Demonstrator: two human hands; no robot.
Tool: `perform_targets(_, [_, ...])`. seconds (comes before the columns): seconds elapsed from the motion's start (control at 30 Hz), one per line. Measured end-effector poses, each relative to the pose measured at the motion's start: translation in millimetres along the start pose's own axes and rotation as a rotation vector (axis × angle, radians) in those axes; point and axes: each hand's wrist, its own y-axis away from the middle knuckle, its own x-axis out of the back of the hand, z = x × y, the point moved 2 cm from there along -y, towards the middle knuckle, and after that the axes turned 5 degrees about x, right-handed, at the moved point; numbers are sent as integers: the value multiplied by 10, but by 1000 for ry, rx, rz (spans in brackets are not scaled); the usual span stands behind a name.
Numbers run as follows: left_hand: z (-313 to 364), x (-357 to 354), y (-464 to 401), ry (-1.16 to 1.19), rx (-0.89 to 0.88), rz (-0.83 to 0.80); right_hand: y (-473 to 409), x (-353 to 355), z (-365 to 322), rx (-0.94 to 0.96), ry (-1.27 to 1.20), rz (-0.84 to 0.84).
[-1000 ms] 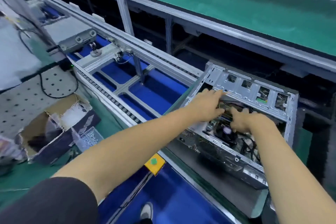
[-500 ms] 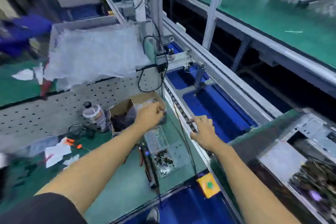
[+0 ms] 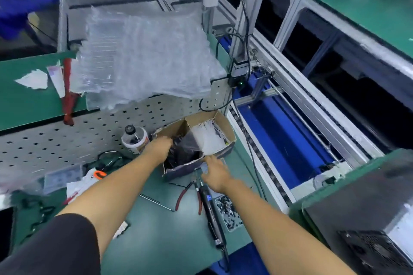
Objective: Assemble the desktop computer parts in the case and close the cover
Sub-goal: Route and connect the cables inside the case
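Head view: the left hand [image 3: 157, 148] reaches into a torn cardboard box [image 3: 225, 131] near the bench's right edge, fingers buried among dark bagged contents, so its grip cannot be told. The right hand [image 3: 215, 173] rests on the box's near wall with fingers loosely extended, holding nothing visible. White zip ties [image 3: 206, 138] fill the box's right compartment. Red-handled pliers [image 3: 190, 194] and a black electric screwdriver [image 3: 213, 214] lie on the green mat. The dark metal computer case [image 3: 366, 214] sits at the lower right.
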Motion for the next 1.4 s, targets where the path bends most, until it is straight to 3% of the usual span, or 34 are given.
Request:
perform_targets(0.17, [27,-96,-284,-239,-120,-14,-239,-188,-43,28,149,-63])
perform_targets(0.33, [46,-279,-491,-393,-72,-33,-335,-354,-84,41,325,-58])
perform_targets(0.5, [92,-273,-604,-469,-54,-40,-324,-345,-40,36,293,-106])
perform_targets(0.77, [223,50,-623,-576,-164,-94,-301,-268,-77,15,245,-153])
perform_targets(0.97, [276,247,-570,-457,-152,-189,-289,-215,-115,1,240,-200])
perform_targets(1.13, [238,333,-513,-416,-263,-425,-306,-202,-128,4,279,-227])
perform_targets(1.3, [280,622,-550,-371,-324,-288,-336,-228,-121,22,254,-214])
perform_targets(1.4, [414,837,-547,-343,-359,-195,-359,-116,-120,0,-45,-201])
